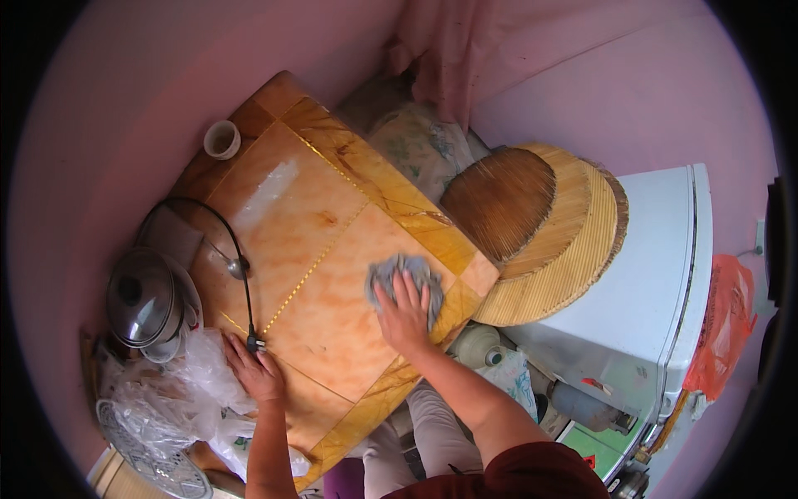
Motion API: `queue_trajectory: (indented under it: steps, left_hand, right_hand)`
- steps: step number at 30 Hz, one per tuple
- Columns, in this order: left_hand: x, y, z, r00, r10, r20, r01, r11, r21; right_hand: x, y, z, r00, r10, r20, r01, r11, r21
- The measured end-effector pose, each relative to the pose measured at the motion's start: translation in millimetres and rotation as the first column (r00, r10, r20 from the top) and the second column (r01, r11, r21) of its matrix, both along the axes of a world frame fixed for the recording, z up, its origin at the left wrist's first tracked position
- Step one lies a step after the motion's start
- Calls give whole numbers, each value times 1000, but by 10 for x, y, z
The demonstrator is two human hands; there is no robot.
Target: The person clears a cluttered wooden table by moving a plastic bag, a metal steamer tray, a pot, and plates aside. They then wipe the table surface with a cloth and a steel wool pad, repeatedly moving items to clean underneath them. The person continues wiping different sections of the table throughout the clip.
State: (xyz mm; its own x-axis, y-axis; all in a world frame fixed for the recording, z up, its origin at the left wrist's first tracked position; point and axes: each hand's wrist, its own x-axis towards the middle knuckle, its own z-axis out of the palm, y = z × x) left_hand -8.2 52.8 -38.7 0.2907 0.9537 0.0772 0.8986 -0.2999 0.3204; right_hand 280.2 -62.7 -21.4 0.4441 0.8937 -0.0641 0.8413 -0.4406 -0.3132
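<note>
My right hand (405, 318) presses a crumpled grey cloth (381, 274) onto the table near its right corner, fingers spread over the fabric. The square table (324, 287) has a peach marbled top with a brown border and gold dashed lines. Palm down at the left, my left hand (257, 374) rests on the tabletop beside a black power plug (254, 343). Its cord curves back towards the wall. White plastic bags (206, 368) bunch up against the left hand's outer side. A whitish smear (268, 193) marks the far part of the top.
A white cup (222, 140) stands at the far left edge. A lidded metal pot (140, 296) and a ladle (237, 268) sit left. Round woven mats (561, 249) lie across a white appliance (654, 249) at right. A red bag (723, 324) hangs beside it.
</note>
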Motion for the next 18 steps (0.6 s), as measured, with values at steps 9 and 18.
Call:
queue_trajectory:
  steps: [9, 18]
  left_hand:
    - [-108, 232, 38, 999, 40, -32, -41, 998, -39]
    - [-264, 357, 49, 995, 102, -13, -103, 984, -143]
  right_hand:
    - [603, 2173, -270, 975, 166, 148, -199, 947, 252]
    - [585, 3667, -362, 954, 228, 197, -272, 932, 238]
